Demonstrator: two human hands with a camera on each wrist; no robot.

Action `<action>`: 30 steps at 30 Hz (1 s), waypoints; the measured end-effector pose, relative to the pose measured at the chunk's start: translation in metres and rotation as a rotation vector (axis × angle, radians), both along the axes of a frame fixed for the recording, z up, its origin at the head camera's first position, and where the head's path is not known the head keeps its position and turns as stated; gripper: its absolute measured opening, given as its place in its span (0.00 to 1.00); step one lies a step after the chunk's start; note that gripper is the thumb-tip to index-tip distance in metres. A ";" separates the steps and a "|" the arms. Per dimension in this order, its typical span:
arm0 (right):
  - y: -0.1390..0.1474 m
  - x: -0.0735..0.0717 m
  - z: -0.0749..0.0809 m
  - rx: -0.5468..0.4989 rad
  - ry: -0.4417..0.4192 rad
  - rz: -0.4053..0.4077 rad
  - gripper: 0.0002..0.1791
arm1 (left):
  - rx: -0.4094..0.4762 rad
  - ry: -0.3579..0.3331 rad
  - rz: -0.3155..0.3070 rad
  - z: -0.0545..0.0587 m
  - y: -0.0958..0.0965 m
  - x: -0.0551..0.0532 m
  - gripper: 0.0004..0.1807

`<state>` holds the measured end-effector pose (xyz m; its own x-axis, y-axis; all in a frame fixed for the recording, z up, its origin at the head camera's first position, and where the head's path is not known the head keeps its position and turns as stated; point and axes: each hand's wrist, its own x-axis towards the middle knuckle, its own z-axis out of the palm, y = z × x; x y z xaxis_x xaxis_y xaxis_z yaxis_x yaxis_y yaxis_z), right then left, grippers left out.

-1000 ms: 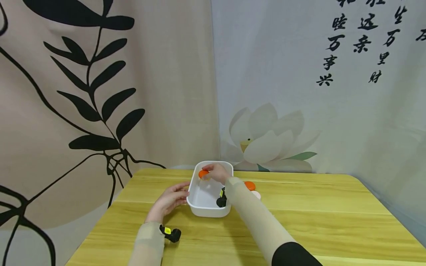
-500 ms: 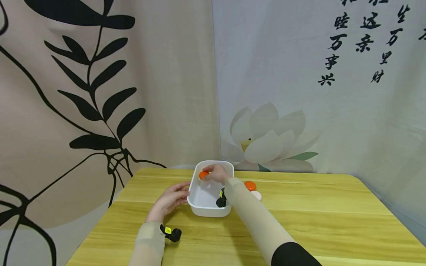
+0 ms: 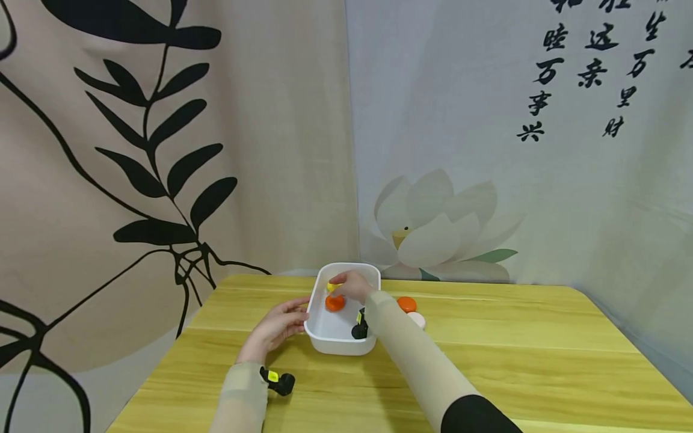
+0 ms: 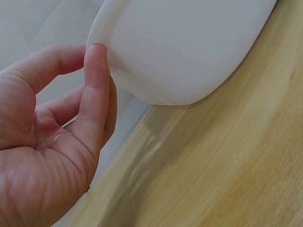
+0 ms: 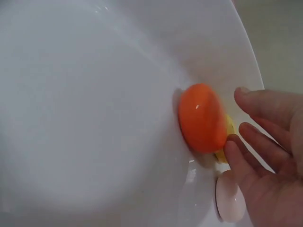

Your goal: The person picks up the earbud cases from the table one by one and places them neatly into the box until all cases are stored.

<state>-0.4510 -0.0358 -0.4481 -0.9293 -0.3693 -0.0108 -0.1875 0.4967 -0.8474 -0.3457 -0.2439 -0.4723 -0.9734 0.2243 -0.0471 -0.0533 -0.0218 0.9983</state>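
A white rectangular tub point(image 3: 340, 346) stands toward the back of the table. At its left rim my left hand point(image 3: 278, 325) holds on with thumb and fingertips, as the left wrist view shows the hand point(image 4: 61, 127) against the white wall. Inside lies a glossy orange egg-shaped piece point(image 3: 335, 303), with a yellow piece point(image 3: 331, 287) behind it. My right hand point(image 3: 353, 286) is inside the tub, fingers parted; in the right wrist view its fingertips are beside the orange piece point(image 5: 201, 118). That view also has a pale pink oval piece point(image 5: 230, 196) below the fingers.
Another orange piece point(image 3: 407, 304) and a pale pink one point(image 3: 417, 319) lie on the wooden table point(image 3: 530, 361), right of the tub. A printed curtain point(image 3: 281, 150) hangs behind the table's back edge. Black cameras are strapped to both wrists.
The orange piece has come out of my right fingers and moved toward the tub's near end, uncovering the yellow one. My left hand keeps its place at the rim.
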 end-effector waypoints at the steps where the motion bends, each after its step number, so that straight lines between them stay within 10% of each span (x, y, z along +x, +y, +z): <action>1: 0.000 -0.001 0.000 -0.001 -0.001 -0.004 0.21 | -0.002 0.001 0.001 0.000 0.000 0.000 0.30; 18: 0.001 -0.004 0.000 -0.067 -0.042 -0.009 0.19 | 0.011 0.003 -0.017 -0.002 0.002 -0.002 0.30; 30: 0.023 0.001 0.046 -0.134 -0.048 0.112 0.22 | -0.016 -0.005 0.002 -0.001 -0.001 -0.001 0.30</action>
